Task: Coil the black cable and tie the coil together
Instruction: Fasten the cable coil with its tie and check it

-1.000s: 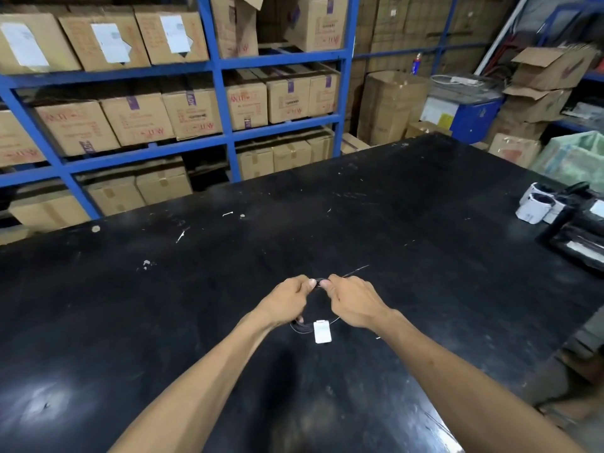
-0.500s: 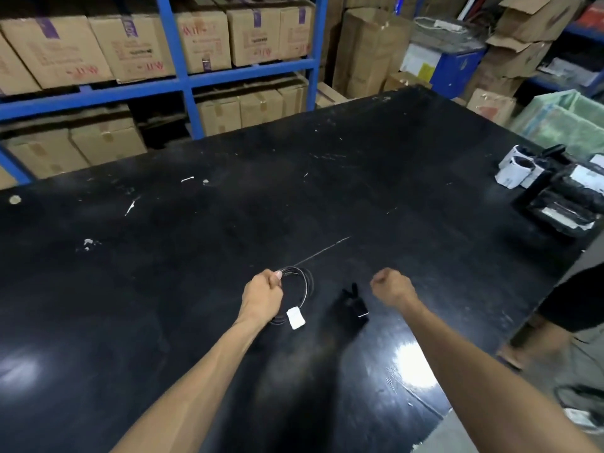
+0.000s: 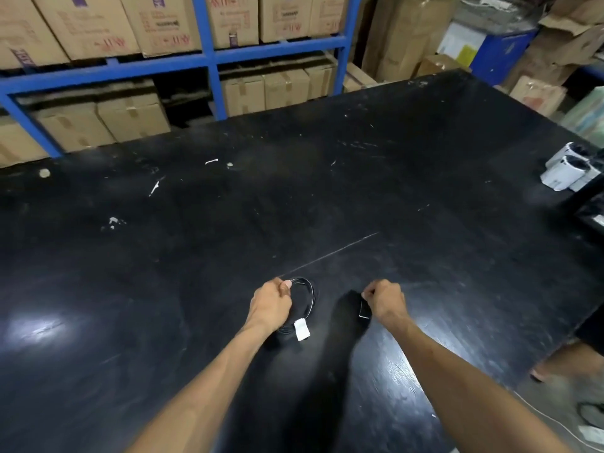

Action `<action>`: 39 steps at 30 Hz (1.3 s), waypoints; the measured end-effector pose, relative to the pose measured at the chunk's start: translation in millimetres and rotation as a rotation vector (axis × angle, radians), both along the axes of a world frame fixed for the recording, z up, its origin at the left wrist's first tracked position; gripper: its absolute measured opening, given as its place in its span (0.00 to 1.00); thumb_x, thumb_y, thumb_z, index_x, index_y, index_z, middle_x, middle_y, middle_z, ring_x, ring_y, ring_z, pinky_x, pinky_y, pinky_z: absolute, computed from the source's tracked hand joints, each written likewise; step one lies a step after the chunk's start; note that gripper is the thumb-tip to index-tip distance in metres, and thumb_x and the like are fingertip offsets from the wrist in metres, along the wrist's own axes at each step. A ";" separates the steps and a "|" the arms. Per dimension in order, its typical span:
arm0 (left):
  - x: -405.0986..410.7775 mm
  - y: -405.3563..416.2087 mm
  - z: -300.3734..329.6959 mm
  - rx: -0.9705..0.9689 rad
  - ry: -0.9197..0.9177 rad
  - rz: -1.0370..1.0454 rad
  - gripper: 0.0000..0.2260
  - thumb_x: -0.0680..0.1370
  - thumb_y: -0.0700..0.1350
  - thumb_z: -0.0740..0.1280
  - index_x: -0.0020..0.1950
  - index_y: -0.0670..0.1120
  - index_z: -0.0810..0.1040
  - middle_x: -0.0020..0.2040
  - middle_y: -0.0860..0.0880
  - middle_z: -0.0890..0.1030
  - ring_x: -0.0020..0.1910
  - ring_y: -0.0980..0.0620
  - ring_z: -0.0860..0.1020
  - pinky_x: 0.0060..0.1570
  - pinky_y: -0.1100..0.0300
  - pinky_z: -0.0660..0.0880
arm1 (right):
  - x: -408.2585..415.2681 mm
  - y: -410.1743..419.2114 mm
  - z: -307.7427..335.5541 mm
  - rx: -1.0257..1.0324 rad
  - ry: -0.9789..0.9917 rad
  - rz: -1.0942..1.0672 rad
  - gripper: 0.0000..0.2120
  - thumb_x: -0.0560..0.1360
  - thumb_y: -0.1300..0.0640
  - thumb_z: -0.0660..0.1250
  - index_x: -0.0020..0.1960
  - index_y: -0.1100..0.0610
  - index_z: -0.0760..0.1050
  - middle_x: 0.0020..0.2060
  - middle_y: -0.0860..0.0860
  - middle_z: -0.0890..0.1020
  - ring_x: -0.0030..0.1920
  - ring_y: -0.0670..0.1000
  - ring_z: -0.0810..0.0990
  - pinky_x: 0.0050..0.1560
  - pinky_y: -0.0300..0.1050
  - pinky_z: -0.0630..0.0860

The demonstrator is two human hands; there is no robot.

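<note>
A big black table [image 3: 425, 165] with a scratched, shiny top fills most of the view. Two bare arms reach out over it.

The left hand [image 3: 273, 304] is closed in a fist. It pinches the top of a small round coil of thin black cable [image 3: 310, 297]. The coil hangs down beside the hand, just above the table or touching it; I cannot tell which. A small white paper tag [image 3: 302, 330] hangs at the bottom of the coil, near the wrist. A thin straight strand of cable [image 3: 330, 255] runs from the left hand up and to the right across the table.

The right hand [image 3: 385, 300] is closed too. It is near the left hand but not touching it. It grips a small dark thing with a shiny edge [image 3: 363, 310] that pokes out below the fingers. I cannot tell what that thing is.

At the right edge of the table sit some white rolls [image 3: 568, 168]. Behind the table stands a blue metal rack [image 3: 212, 60] full of brown cardboard boxes [image 3: 274, 89]. More brown boxes are piled at the back right.
</note>
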State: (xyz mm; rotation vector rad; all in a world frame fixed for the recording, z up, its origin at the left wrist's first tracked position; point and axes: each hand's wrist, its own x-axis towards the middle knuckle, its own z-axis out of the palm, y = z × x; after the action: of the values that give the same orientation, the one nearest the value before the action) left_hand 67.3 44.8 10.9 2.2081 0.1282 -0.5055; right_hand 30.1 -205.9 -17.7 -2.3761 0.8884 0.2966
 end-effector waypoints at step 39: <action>-30.9 -36.2 111.3 -0.277 -0.412 -0.028 0.15 0.83 0.45 0.60 0.38 0.41 0.72 0.23 0.57 0.63 0.26 0.57 0.61 0.26 0.65 0.60 | -22.0 66.8 178.2 0.304 -0.534 0.294 0.08 0.73 0.60 0.72 0.50 0.51 0.86 0.34 0.47 0.86 0.31 0.39 0.82 0.38 0.29 0.75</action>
State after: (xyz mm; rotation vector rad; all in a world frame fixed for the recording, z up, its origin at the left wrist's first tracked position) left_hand 36.4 8.6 122.2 1.9956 -0.1814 -0.0684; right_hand 8.0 -139.0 160.5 -2.1333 0.2267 -0.0906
